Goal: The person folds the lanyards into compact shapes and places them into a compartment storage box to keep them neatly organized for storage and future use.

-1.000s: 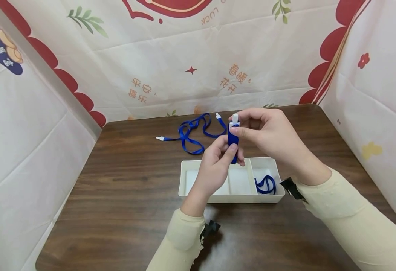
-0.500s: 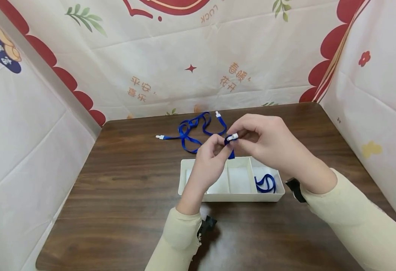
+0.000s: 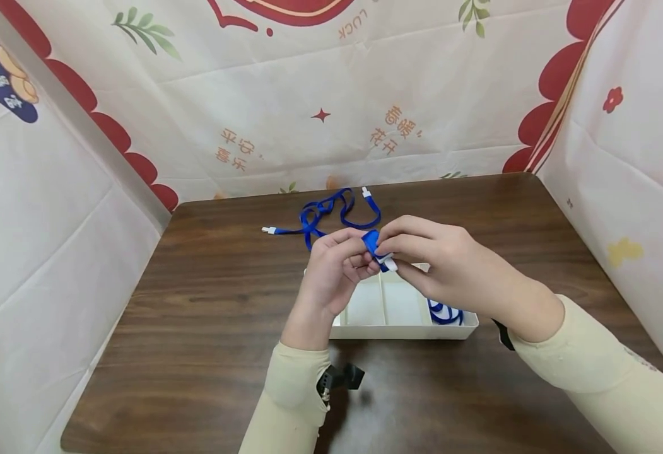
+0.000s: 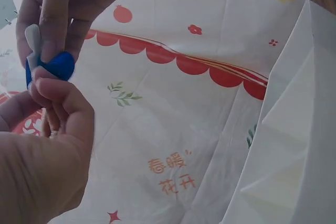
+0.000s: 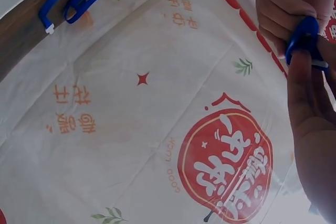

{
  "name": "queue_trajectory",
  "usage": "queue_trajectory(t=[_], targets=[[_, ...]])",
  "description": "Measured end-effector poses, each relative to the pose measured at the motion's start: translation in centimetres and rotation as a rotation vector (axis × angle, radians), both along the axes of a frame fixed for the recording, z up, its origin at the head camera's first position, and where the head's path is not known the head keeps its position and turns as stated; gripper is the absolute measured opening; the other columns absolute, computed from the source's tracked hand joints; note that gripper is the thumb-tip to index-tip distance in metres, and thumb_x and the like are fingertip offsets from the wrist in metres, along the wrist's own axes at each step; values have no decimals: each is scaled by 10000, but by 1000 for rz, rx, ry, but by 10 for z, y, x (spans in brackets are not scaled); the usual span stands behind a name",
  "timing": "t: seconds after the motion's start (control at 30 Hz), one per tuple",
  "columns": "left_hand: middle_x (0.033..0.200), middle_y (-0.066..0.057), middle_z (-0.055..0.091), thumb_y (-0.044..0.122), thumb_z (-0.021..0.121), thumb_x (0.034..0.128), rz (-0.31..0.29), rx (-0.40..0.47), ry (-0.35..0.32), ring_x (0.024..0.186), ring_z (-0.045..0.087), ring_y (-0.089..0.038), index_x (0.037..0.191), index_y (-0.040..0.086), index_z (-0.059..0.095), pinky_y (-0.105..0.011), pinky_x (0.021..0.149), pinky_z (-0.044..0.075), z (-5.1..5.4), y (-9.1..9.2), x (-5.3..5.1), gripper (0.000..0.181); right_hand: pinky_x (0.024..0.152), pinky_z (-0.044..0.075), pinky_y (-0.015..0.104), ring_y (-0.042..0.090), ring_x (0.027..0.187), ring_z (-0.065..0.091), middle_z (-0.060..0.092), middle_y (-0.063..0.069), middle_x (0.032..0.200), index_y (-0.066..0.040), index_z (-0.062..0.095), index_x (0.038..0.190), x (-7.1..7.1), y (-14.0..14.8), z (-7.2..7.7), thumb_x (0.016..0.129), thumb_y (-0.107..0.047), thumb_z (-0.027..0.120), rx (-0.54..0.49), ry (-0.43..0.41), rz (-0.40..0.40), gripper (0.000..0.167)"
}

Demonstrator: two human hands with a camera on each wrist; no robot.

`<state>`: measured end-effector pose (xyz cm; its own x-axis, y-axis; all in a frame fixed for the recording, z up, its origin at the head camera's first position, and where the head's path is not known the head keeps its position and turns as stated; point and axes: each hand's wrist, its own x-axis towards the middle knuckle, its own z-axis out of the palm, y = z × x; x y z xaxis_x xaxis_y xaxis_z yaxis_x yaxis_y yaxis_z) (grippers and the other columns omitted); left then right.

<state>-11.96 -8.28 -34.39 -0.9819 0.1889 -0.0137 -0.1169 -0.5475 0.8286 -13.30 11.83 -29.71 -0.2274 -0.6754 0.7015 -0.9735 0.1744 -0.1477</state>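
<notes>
Both hands meet above the white tray point(image 3: 405, 332) around a rolled-up blue lanyard point(image 3: 370, 240) with a white plastic clip point(image 3: 390, 263). My left hand point(image 3: 331, 271) pinches the roll from the left. From the right, my right hand point(image 3: 450, 255) pinches the band and clip between thumb and fingers. In the left wrist view the clip point(image 4: 33, 39) stands up beside the blue band point(image 4: 59, 66). The right wrist view shows the band point(image 5: 304, 32) looped between the fingertips of both hands. Part of the lanyard is hidden by fingers.
Another blue lanyard point(image 3: 308, 217) with white clips lies loosely tangled on the brown table point(image 3: 206, 328) behind the hands. A coiled blue lanyard point(image 3: 445, 313) sits in the tray's right compartment. Printed cloth walls point(image 3: 286, 82) enclose the table at the back and sides.
The lanyard roll has turned from upright, clip on top, to tilted with its clip toward the lower right. Both hands have lowered slightly, and my left hand has shifted left.
</notes>
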Motion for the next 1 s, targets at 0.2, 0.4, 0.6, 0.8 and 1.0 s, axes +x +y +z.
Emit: queue_trajectory(t=[0.2,0.4,0.6,0.8,1.0], targets=[[730,29,706,-8,503,997,-32,142,-11,592,610,-49,837,141,730,-168,639,514,-2,3,0,314,948,572,167,212,1020,711,712,115,1173,6,740,1145,1,5,-7,1026,-68,688,20,14,37,150],[687,61,647,24,466,999,-29,238,-57,573,562,-16,882,166,681,-150,616,450,-2,6,1,283,939,603,244,247,1017,710,702,156,1153,40,734,1167,1,0,-16,1110,-183,541,-1,122,46,299],[689,48,606,25,449,1003,-9,293,-136,566,547,-7,897,161,627,-151,634,474,-2,8,1,248,784,638,325,249,921,719,718,172,1090,66,735,1159,-2,-6,-21,1112,-86,527,-72,308,31,262],[860,34,673,-13,513,987,-12,185,-74,692,604,-70,969,179,666,-207,727,515,-3,7,5,247,795,640,289,243,932,738,740,162,1108,40,756,1164,-1,-1,-23,1116,-214,552,-117,213,-20,330],[1103,27,712,24,633,981,84,-118,145,935,670,-140,1110,143,736,-287,833,572,0,5,16,203,873,591,130,109,929,741,774,130,1090,10,771,1147,0,4,-17,914,1,809,-219,-244,-52,236]])
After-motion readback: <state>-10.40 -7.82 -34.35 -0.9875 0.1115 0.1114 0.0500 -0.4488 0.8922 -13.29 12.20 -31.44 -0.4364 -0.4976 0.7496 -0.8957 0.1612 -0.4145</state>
